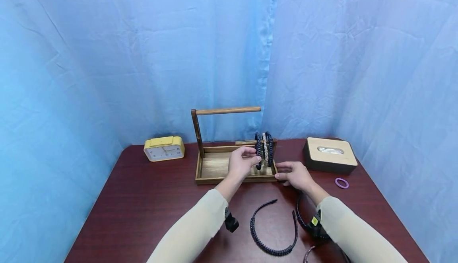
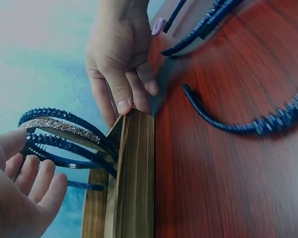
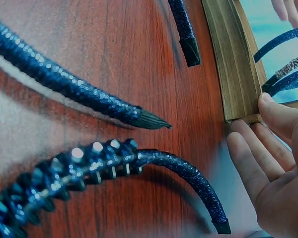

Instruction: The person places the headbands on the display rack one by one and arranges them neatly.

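A wooden stand [image 1: 236, 180] has a shallow tray, a tall arm on its left and a shorter bar on its right. Two dark beaded headbands and a glittery light headband [image 1: 265, 147] hang on the short bar. My left hand [image 1: 241, 163] is beside the leftmost dark headband [image 1: 258, 145], thumb and fingertips touching or very near it. In the left wrist view, that hand's fingers [image 2: 50, 193] are loosely extended. My right hand [image 1: 295, 174] holds the tray's front right corner, its thumb [image 3: 280, 111] at the rim and fingers on the outside.
A dark beaded headband [image 1: 266, 248] lies in front of the stand, with others partly under the right forearm. A yellow clock [image 1: 164, 149] stands to the left. A tissue box [image 1: 330, 155] and a purple ring [image 1: 341, 183] are on the right. Blue curtains hang behind.
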A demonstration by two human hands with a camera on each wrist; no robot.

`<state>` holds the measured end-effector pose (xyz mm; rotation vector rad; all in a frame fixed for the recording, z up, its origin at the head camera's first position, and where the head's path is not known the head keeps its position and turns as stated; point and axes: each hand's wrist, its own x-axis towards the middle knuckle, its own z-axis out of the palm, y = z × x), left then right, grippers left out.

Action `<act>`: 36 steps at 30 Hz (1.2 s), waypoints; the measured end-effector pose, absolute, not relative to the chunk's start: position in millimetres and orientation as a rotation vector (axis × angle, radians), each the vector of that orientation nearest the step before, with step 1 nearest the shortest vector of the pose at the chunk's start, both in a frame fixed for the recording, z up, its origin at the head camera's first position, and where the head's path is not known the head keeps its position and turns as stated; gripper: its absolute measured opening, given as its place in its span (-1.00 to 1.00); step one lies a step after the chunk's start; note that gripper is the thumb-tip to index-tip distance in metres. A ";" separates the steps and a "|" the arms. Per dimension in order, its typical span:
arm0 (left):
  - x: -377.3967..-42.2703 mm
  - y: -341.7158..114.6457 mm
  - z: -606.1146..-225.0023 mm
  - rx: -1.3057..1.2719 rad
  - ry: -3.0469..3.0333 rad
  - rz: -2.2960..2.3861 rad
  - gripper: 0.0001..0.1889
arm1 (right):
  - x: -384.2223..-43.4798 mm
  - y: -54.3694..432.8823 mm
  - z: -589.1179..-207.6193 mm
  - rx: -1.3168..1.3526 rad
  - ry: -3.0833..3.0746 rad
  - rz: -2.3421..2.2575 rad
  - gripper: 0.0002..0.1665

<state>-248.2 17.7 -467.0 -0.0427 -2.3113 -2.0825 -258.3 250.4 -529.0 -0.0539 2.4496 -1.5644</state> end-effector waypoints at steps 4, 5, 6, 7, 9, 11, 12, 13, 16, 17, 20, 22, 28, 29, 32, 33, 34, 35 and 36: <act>-237.1 2.5 -462.6 -0.192 -2.375 -1.981 -0.78 | -258.7 252.0 -527.5 -0.059 2.459 -1.555 -0.43; -233.7 -1.8 -461.6 -0.234 -2.399 -1.962 -0.79 | -258.9 252.4 -527.3 -0.060 2.461 -1.553 -0.43; -230.0 -6.3 -460.1 -0.283 -2.418 -1.943 -0.81 | -259.1 252.7 -527.1 -0.060 2.460 -1.550 -0.43; -226.0 -11.2 -458.6 -0.331 -2.442 -1.919 -0.81 | -259.1 252.9 -526.9 -0.062 2.460 -1.548 -0.43; -218.1 -22.5 -456.8 -0.427 -2.478 -1.871 -0.81 | -259.1 252.9 -526.5 -0.062 2.458 -1.544 -0.43; -211.5 -36.1 -457.4 -0.491 -2.500 -1.820 -0.79 | -258.8 252.6 -526.2 -0.063 2.456 -1.539 -0.43; -209.5 -43.9 -459.0 -0.512 -2.495 -1.800 -0.79 | -258.6 252.6 -526.2 -0.064 2.455 -1.536 -0.43; -208.2 -52.1 -461.1 -0.512 -2.495 -1.779 -0.78 | -258.5 252.6 -526.3 -0.066 2.454 -1.534 -0.43; -209.1 -79.2 -468.7 -0.425 -2.471 -1.753 -0.78 | -258.6 253.2 -527.0 -0.054 2.453 -1.530 -0.43; -211.0 -88.5 -471.1 -0.382 -2.462 -1.748 -0.78 | -258.8 253.3 -527.2 -0.044 2.453 -1.532 -0.43; -218.3 -115.9 -477.6 -0.240 -2.454 -1.736 -0.74 | -258.7 253.8 -528.0 -0.036 2.455 -1.527 -0.42; -223.1 -133.3 -482.1 -0.161 -2.474 -1.718 -0.71 | -258.3 253.7 -528.3 -0.027 2.451 -1.527 -0.43; -228.3 -173.3 -499.9 0.085 -2.603 -1.658 -0.60 | -257.1 252.6 -526.7 -0.046 2.460 -1.507 -0.42; -228.3 -177.4 -502.9 0.115 -2.618 -1.662 -0.58 | -256.9 252.2 -526.2 -0.057 2.464 -1.499 -0.41; -229.4 -185.0 -510.8 0.202 -2.638 -1.705 -0.54 | -257.3 251.5 -525.4 -0.053 2.459 -1.497 -0.42; -230.1 -186.2 -512.7 0.220 -2.634 -1.738 -0.52 | -257.6 251.6 -525.5 -0.051 2.458 -1.493 -0.42; -230.9 -186.8 -514.4 0.228 -2.626 -1.777 -0.51 | -257.8 251.6 -525.2 -0.044 2.456 -1.492 -0.42; -232.1 -187.1 -515.9 0.246 -2.611 -1.827 -0.50 | -257.8 251.8 -524.8 -0.050 2.459 -1.486 -0.42; -233.6 -187.2 -517.5 0.250 -2.595 -1.877 -0.48 | -257.8 252.2 -524.2 -0.047 2.460 -1.485 -0.42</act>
